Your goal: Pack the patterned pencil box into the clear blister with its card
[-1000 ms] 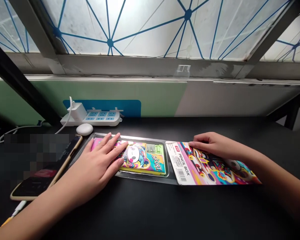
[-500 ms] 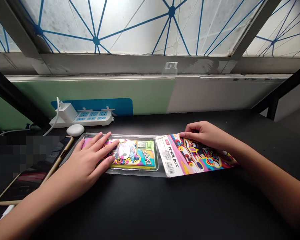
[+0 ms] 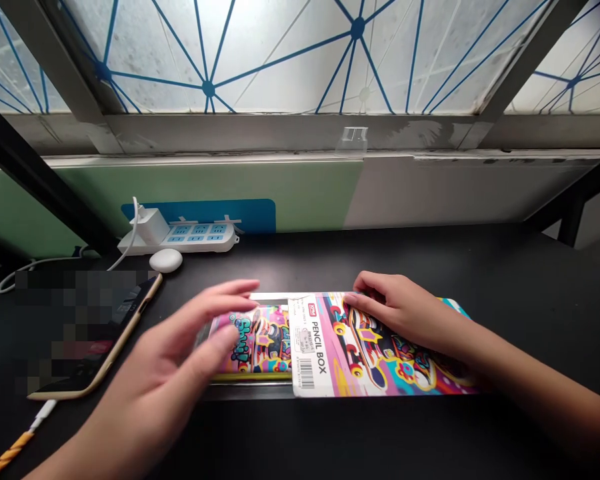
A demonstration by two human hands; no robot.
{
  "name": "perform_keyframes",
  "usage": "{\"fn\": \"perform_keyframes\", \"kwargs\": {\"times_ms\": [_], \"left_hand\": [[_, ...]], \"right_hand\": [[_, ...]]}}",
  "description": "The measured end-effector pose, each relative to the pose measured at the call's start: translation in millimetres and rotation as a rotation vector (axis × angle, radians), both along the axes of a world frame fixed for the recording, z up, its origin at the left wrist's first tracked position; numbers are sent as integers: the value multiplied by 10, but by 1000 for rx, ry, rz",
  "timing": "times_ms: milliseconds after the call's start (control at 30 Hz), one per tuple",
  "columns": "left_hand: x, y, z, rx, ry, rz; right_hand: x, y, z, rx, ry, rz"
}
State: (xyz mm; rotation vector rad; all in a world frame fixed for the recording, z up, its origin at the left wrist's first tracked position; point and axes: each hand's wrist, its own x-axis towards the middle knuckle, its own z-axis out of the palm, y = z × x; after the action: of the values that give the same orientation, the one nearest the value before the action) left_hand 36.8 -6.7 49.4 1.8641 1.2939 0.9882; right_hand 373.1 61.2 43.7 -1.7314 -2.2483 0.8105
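A colourful pencil box lies in a clear plastic tray on the black table. A printed cardboard sleeve marked "PENCIL BOX" covers the right part of it, and only the left part shows. My right hand rests over the sleeve, thumb on top and fingers curled at its back edge, pinching it. Over the left end of the box hovers my left hand, fingers spread and thumb apart; whether the thumb touches the box I cannot tell.
Left of the box lies a phone with a charging cable plugged in. Behind it are a white rounded case and a white power strip with an adapter. A window with blue lines stands beyond the table.
The sleeve and box have come together, the sleeve now overlapping the box's right part, and both sit nearer to me. My left hand has lifted from lying flat on the box.
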Motion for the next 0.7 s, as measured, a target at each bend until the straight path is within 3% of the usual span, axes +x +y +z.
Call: {"fn": "perform_keyframes", "kwargs": {"times_ms": [133,267,367,533,700], "left_hand": [[-43,269,-66,63,-221,208],[28,411,-199,-55,-593,174],[77,404,-222,-54,-712,152],[64,372,-178,-14,-660,104],[-31,408,-180,-31,-379,95]], "right_hand": [[131,14,154,-122,1,132],[183,27,229,-210,-32,117],[71,61,223,-178,-58,122],[-579,134,229,-45,-90,278],[-1339,192,258,78,-169,438]]}}
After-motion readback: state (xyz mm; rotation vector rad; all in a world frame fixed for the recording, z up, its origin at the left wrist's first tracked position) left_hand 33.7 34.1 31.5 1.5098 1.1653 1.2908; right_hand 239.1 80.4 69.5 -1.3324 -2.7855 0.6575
